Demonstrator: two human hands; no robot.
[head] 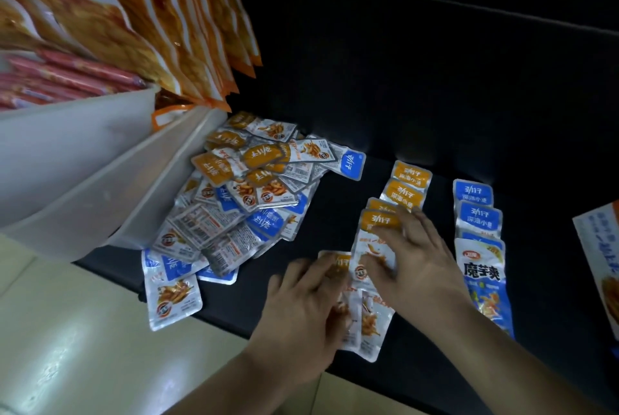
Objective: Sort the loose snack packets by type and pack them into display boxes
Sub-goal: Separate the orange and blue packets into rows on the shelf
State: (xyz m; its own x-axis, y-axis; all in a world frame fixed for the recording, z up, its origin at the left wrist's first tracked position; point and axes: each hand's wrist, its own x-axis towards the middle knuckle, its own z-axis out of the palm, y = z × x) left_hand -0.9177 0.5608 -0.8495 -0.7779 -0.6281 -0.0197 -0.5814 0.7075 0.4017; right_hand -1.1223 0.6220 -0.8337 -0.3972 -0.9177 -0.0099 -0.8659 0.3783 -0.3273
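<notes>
A mixed heap of small orange-topped and blue-topped snack packets [241,193] lies on the dark shelf [418,96]. To its right runs an overlapping row of orange packets [407,185], and beyond that a row of blue packets [477,210] ending in a larger blue pack [485,277]. My right hand [412,257] lies with spread fingers on the nearest orange packet [376,223] of the row. My left hand [301,307] rests fingers-down on another orange packet [340,262] beside it. Both hands are blurred.
White plastic bins [100,180] stand at the left, holding red sausage sticks [60,79]. Large orange snack bags [160,19] hang above them. A printed box or card [599,264] shows at the right edge. A pale floor lies below the shelf front.
</notes>
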